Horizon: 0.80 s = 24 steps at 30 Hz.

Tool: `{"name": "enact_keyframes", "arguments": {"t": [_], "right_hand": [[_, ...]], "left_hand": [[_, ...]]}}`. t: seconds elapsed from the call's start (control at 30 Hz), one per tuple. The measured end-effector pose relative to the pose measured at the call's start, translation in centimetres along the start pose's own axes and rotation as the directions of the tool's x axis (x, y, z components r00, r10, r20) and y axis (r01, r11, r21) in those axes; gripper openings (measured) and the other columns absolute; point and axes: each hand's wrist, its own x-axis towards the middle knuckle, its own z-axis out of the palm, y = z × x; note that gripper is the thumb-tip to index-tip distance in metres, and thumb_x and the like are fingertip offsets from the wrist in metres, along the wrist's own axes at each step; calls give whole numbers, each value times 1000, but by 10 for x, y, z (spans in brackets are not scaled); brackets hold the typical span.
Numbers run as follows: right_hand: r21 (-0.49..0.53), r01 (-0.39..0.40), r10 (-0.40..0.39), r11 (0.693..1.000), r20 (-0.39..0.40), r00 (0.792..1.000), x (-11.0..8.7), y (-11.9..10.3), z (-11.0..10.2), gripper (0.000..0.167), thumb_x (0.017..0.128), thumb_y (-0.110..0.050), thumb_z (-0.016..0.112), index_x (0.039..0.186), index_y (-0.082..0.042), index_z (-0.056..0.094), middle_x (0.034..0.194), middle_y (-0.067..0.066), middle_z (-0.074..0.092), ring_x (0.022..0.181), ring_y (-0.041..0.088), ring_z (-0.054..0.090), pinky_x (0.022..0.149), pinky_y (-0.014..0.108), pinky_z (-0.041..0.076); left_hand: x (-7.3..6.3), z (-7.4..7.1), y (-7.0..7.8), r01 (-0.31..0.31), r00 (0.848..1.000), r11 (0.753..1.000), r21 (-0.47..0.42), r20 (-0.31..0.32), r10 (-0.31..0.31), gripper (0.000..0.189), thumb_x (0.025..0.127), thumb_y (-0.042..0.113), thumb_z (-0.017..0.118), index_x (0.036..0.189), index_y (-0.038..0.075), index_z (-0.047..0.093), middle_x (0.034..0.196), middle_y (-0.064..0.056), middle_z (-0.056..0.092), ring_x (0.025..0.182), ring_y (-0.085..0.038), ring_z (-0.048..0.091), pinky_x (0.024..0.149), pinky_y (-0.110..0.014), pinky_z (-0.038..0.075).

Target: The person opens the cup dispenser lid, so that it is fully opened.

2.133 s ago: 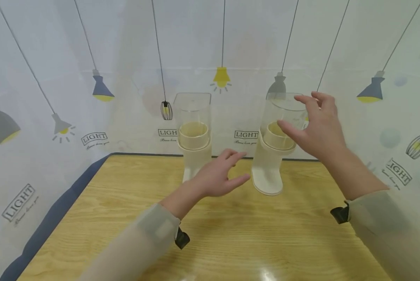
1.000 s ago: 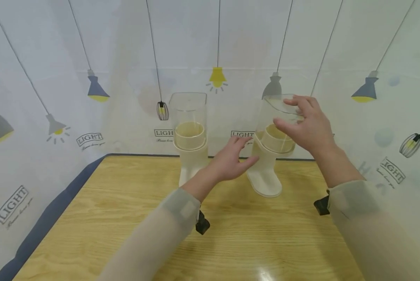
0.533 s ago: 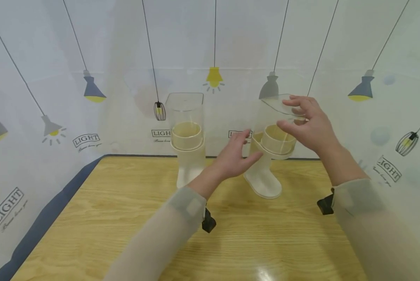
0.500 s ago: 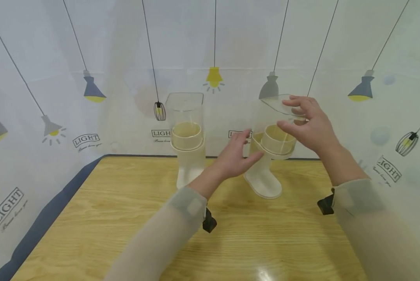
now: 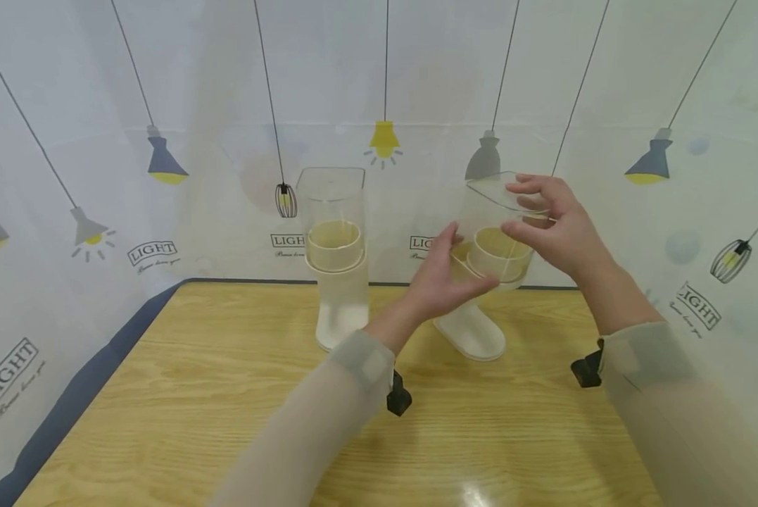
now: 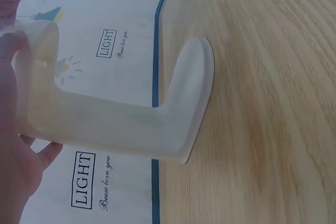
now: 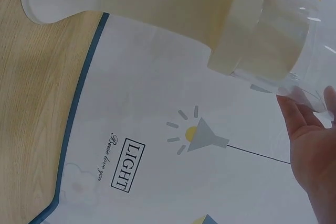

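Observation:
A dispenser with a clear container (image 5: 493, 201) on a cream stand (image 5: 474, 334) stands on the right of the table in the head view, turned at an angle. My left hand (image 5: 438, 282) grips the stand's upper holder, thumb across the front and fingers around the left side. In the left wrist view the C-shaped stand (image 6: 110, 121) rests its foot on the table. My right hand (image 5: 562, 229) holds the right side of the clear container near its top, thumb in front. The right wrist view shows its fingers at the container wall (image 7: 315, 40).
A matching dispenser (image 5: 343, 296) stands upright to the left, behind my left forearm. The wooden table (image 5: 182, 394) ends at a dark blue edge, with a lamp-printed curtain (image 5: 226, 141) behind it.
My left hand has moved right and up onto the stand. My right hand has closed in on the container's upper side. The right dispenser has turned, its foot now pointing toward the lower right.

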Motion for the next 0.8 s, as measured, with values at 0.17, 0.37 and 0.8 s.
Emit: {"name": "enact_keyframes", "arguments": {"t": [0.17, 0.37, 0.8], "right_hand": [[10, 24, -24, 1000, -14, 1000, -1, 0, 5, 63, 99, -18, 76, 157, -12, 52, 172, 1, 38, 153, 42, 48, 125, 63, 44], [8, -39, 40, 999, -91, 995, -5, 0, 15, 74, 96, -31, 85, 156, -11, 46, 172, 7, 30, 154, 41, 48, 125, 64, 43], [-21, -146, 136, 989, -244, 960, -7, -6, 36, 88, 92, -50, 87, 157, -16, 39, 170, 11, 48, 146, 41, 60, 116, 65, 51]], "left_hand": [[5, 15, 2, 41, 997, 997, -60, -60, -44, 128, 80, 47, 99, 175, 24, 15, 168, -8, 44, 152, -26, 49, 125, -47, 45], [5, 25, 9, 79, 990, 995, -58, -116, -85, 128, 74, 42, 104, 170, 26, 21, 166, -7, 45, 148, -27, 51, 121, -47, 49], [9, 35, 3, 40, 983, 999, -7, -181, -40, 129, 70, 47, 105, 166, 22, 22, 157, -7, 48, 135, -20, 57, 110, -34, 54]]}}
